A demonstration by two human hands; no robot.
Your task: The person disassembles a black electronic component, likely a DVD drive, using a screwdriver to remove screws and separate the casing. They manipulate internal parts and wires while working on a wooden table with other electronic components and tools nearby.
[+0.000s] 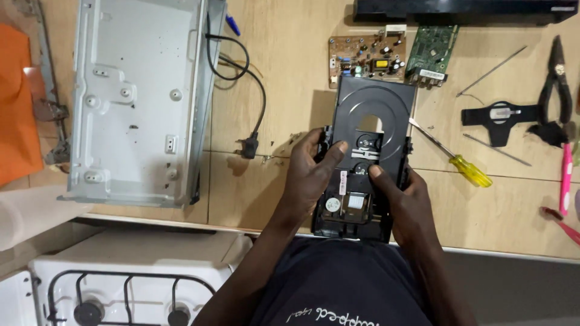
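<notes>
1. Centrally, a black plastic optical disc drive mechanism [365, 157] with a round disc recess is held above the light wooden table [290, 72], its near end close to the person's torso.
2. Left hand [311, 175] grips the drive's left edge, thumb laid across the top near the exposed spindle; fingers wrap underneath, evidently to steady it.
3. Right hand [408, 202] clasps the drive's right edge, thumb pressed on the centre mechanism; both hands are closed on the unit, not spread.
4. Just beyond the drive's far end lie a brown circuit board [367, 58] and a green circuit board [431, 54], side by side.
5. Right of the drive, nearly touching its edge, rests a yellow-handled screwdriver [459, 162], within easy reach.
6. Further right of the drive lie black pliers [557, 81], thin metal rods and a pink-handled tool [566, 178].
7. Left of the drive sits an emptied grey sheet-metal chassis [139, 96], with a black power cable [244, 90] trailing between the two.
8. Below-left of the drive, a white gas stove [127, 278] stands beneath the table edge.
</notes>
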